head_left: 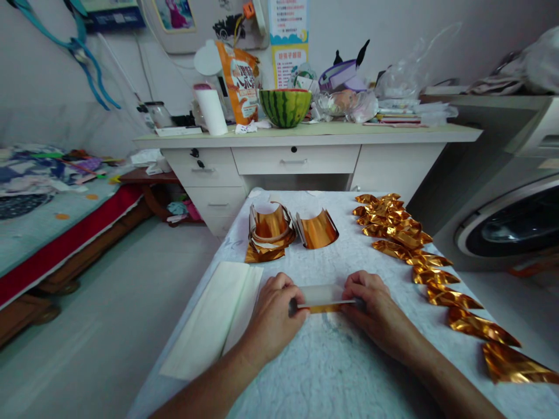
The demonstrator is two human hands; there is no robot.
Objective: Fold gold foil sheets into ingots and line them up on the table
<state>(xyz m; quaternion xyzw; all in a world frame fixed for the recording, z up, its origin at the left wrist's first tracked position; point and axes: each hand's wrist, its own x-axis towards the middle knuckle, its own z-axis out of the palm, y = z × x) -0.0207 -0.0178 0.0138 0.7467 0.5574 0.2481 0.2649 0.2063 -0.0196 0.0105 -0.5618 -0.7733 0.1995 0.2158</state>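
1. Holding the gold-edged sheet [322, 294] by its two ends, pinched narrowly between thumb and fingers of the left grip [278, 307] and the right grip [369, 295].
2. Lying straight between both grips, with long axis running from left to right; equally near to each. Resting on the table [314, 387] or just above it: cannot tell which.
3. Showing smooth, pale, dull face above, shiny gold strip below.
4. Standing beyond: stacked foil sheets [269, 224] and single foil sheet [320, 230], curled, metallic.
5. Lining the right side: wrinkled, pointed gold pieces [431, 274].
6. Lying flat near the left grip: matte white paper [207, 323].
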